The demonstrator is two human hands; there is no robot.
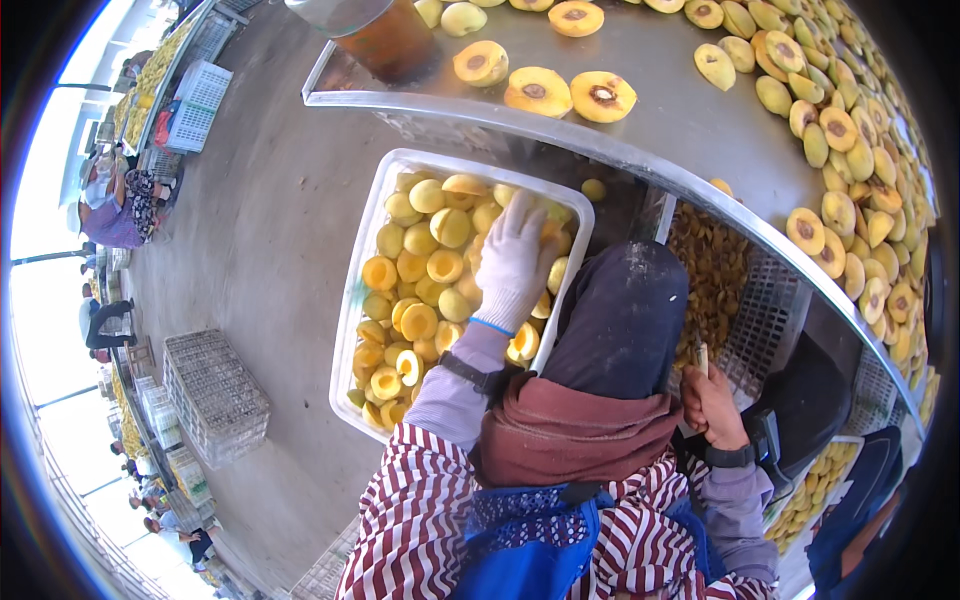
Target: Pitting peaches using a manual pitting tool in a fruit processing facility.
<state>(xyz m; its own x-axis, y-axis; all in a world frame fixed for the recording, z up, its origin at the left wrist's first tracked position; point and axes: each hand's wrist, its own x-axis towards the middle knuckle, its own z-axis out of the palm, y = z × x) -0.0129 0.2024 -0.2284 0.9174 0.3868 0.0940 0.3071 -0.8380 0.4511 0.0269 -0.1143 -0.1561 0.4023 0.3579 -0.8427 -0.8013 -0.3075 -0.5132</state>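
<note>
My left hand [514,259], in a white knitted glove, is stretched palm down over fruit in a white plastic crate [349,315]. Its fingers look spread and slightly blurred, and I see nothing gripped in them. Yellow peach halves [418,322] fill the crate, some cut face up with hollow centres, others skin up. Bare and closed, my right hand [709,405] grips a small hand tool [702,356] with a pale handle, beside my right thigh. A thin metal part shows at the tool's tip; its exact kind is unclear.
A metal-topped table [675,127] curves ahead, bearing a heap of halved peaches with stones [855,165] and a container of brown liquid [386,41]. Beneath it, a crate holds brown peach stones [705,277]. Stacked crates [217,397] stand left; people [116,202] sit farther off.
</note>
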